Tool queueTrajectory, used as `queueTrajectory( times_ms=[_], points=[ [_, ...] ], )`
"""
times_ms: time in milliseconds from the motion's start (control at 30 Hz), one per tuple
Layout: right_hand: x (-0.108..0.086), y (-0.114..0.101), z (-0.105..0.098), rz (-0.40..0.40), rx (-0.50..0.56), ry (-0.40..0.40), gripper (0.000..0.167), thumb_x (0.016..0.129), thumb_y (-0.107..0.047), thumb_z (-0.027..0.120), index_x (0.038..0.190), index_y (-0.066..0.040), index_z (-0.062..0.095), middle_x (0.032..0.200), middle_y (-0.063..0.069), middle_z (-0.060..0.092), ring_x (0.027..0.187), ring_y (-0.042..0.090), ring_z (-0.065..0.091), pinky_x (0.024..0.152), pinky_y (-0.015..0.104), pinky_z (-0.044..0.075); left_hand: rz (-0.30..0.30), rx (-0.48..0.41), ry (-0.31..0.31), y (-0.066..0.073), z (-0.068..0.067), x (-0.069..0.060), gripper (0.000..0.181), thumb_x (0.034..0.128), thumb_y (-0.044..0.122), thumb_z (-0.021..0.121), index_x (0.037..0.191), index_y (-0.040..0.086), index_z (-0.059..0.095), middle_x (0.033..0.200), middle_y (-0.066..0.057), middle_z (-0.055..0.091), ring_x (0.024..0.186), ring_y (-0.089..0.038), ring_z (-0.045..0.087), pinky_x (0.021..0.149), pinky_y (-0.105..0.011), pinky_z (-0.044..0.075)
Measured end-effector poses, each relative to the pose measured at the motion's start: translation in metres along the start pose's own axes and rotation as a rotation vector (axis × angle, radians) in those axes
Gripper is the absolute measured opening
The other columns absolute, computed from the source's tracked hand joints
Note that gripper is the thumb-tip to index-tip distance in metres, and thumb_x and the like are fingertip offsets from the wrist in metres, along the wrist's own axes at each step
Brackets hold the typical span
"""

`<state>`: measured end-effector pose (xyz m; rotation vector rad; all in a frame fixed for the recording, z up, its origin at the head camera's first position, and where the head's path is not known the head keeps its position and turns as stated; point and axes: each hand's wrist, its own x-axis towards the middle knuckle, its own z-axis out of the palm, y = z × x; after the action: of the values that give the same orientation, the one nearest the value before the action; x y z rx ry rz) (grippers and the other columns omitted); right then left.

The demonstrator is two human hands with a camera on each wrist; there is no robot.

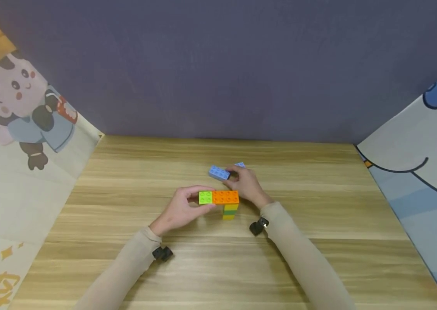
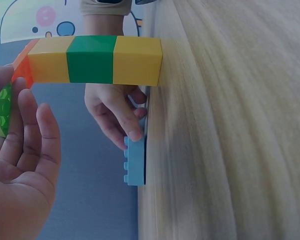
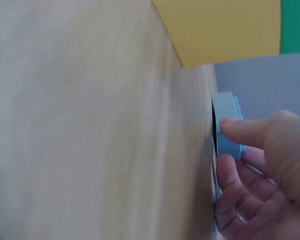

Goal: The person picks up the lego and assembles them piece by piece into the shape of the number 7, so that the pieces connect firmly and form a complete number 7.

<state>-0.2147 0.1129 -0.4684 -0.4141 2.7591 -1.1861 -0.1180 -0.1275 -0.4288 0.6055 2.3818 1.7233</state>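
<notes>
In the head view we are judging the build as under way: a yellow-and-green column (image 1: 229,212) is standing on the table (image 1: 311,189), supporting an orange block (image 1: 225,197). A lime block (image 1: 205,197) is sitting just beside its left end; the left hand (image 1: 181,209) is pinching it. Beyond the column, a blue block (image 1: 218,172) and a partly hidden second blue block (image 1: 240,164) are remaining unjoined.

In the left wrist view we are noting three smooth layers, yellow, green and yellow, lining up evenly.

In the right wrist view the right hand (image 3: 269,175) is gripping the blue block; whether it is touching the table, we are not managing to tell.
</notes>
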Motion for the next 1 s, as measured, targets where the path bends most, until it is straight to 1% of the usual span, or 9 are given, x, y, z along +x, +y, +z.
queueTrajectory(
  times_ms=[100, 167, 300, 400, 500, 700, 833, 1000],
  points=[
    [-0.003, 0.002, -0.002, 0.021, 0.049, 0.006, 0.046, 0.095, -0.022, 0.082, 0.137, -0.009, 0.071, 0.124, 0.013, 0.075, 0.08, 0.016, 0.064, 0.066, 0.023, 0.051, 0.0, -0.006, -0.003, 0.0, 0.001, 0.001, 0.042, 0.0925, 0.015, 0.084, 0.132, 0.006, 0.073, 0.125, -0.011, 0.077, 0.097, -0.02, 0.071, 0.085, -0.031, 0.062],
    [-0.004, 0.003, -0.004, 0.024, 0.064, 0.01, 0.044, 0.095, -0.023, 0.082, 0.136, -0.009, 0.072, 0.123, 0.013, 0.076, 0.085, 0.018, 0.067, 0.07, 0.026, 0.054, 0.0, -0.012, -0.005, 0.0, 0.001, 0.001, 0.042, 0.0926, 0.015, 0.084, 0.132, 0.006, 0.073, 0.126, -0.011, 0.076, 0.098, -0.02, 0.071, 0.086, -0.031, 0.062],
    [-0.008, 0.0, -0.007, 0.015, 0.11, 0.003, 0.043, 0.096, -0.022, 0.081, 0.135, -0.008, 0.073, 0.123, 0.015, 0.077, 0.098, 0.023, 0.075, 0.084, 0.037, 0.063, 0.001, -0.014, -0.005, -0.001, 0.001, 0.001, 0.042, 0.0927, 0.014, 0.083, 0.132, 0.006, 0.073, 0.128, -0.011, 0.076, 0.1, -0.02, 0.072, 0.087, -0.032, 0.062],
    [-0.012, -0.003, -0.01, 0.019, 0.156, -0.005, 0.041, 0.096, -0.02, 0.081, 0.134, -0.006, 0.073, 0.123, 0.015, 0.077, 0.105, 0.027, 0.076, 0.092, 0.044, 0.064, 0.0, -0.014, -0.007, -0.002, 0.001, 0.001, 0.042, 0.0927, 0.015, 0.084, 0.133, 0.006, 0.073, 0.128, -0.011, 0.076, 0.1, -0.02, 0.072, 0.087, -0.032, 0.062],
    [-0.015, -0.007, -0.015, 0.031, 0.197, -0.013, 0.042, 0.096, -0.021, 0.081, 0.134, -0.007, 0.073, 0.128, 0.016, 0.076, 0.112, 0.029, 0.076, 0.097, 0.046, 0.063, 0.001, -0.014, -0.007, -0.003, 0.001, 0.001, 0.043, 0.0926, 0.015, 0.084, 0.133, 0.006, 0.073, 0.128, -0.011, 0.076, 0.099, -0.02, 0.072, 0.087, -0.033, 0.062],
    [-0.027, -0.021, -0.031, 0.061, 0.298, -0.043, 0.044, 0.095, -0.022, 0.082, 0.136, -0.008, 0.072, 0.134, 0.016, 0.073, 0.12, 0.033, 0.073, 0.1, 0.046, 0.062, 0.006, -0.026, -0.008, -0.003, 0.002, 0.001, 0.043, 0.0926, 0.013, 0.083, 0.134, 0.005, 0.072, 0.125, -0.012, 0.077, 0.098, -0.021, 0.072, 0.086, -0.04, 0.063],
    [-0.034, -0.028, -0.041, 0.053, 0.319, -0.062, 0.046, 0.096, -0.023, 0.081, 0.138, -0.009, 0.071, 0.135, 0.016, 0.072, 0.121, 0.032, 0.072, 0.099, 0.044, 0.063, 0.007, -0.023, -0.003, -0.002, 0.002, 0.001, 0.043, 0.0926, 0.012, 0.083, 0.133, 0.004, 0.072, 0.122, -0.012, 0.078, 0.096, -0.02, 0.071, 0.085, -0.037, 0.062],
    [-0.04, -0.033, -0.049, 0.038, 0.354, -0.056, 0.046, 0.095, -0.025, 0.082, 0.137, -0.011, 0.072, 0.134, 0.015, 0.072, 0.119, 0.032, 0.073, 0.094, 0.043, 0.064, 0.0, -0.024, 0.003, -0.001, 0.002, 0.001, 0.043, 0.0921, 0.011, 0.083, 0.133, 0.004, 0.072, 0.12, -0.012, 0.079, 0.094, -0.02, 0.071, 0.083, -0.035, 0.061]
  ],
)
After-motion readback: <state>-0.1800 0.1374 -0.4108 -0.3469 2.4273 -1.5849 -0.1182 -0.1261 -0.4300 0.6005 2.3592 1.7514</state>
